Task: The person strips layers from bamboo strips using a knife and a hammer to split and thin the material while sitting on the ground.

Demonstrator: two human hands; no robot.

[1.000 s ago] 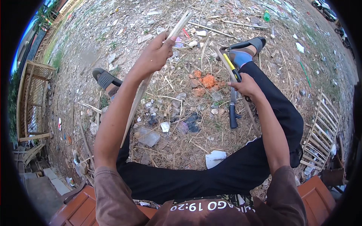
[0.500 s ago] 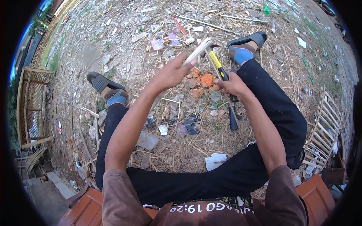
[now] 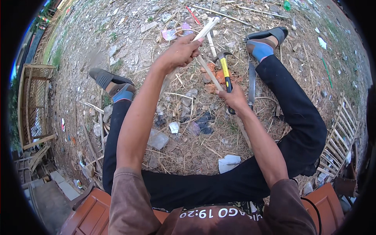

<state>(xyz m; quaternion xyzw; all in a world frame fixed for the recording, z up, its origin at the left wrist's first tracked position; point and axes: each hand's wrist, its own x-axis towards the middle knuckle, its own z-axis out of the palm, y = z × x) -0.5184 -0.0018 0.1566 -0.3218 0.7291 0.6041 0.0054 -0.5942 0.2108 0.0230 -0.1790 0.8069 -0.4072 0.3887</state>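
My left hand (image 3: 181, 53) is closed around a bundle of pale wooden strips (image 3: 207, 28), whose ends point up and away to the right. My right hand (image 3: 235, 99) grips a claw hammer (image 3: 225, 68) by its yellow and black handle, the head pointing away from me. A thin wooden strip (image 3: 209, 72) slants from beside my left hand to my right hand, which seems to hold it together with the hammer. Under the hammer lie orange brick pieces (image 3: 206, 77). A long-bladed knife (image 3: 251, 84) lies on the ground just right of my right hand.
My legs are spread around the work spot, with a sandaled foot (image 3: 270, 38) at far right and another (image 3: 111, 84) at left. Stones, straw and a white shard (image 3: 229, 163) litter the ground. A slatted wooden frame (image 3: 340, 137) lies right; a lattice frame (image 3: 36, 105) stands left.
My right hand has drawn the hammer nearer to me, away from the ends of the strips in my left hand. The knife blade now shows beside it. The view has shifted slightly.
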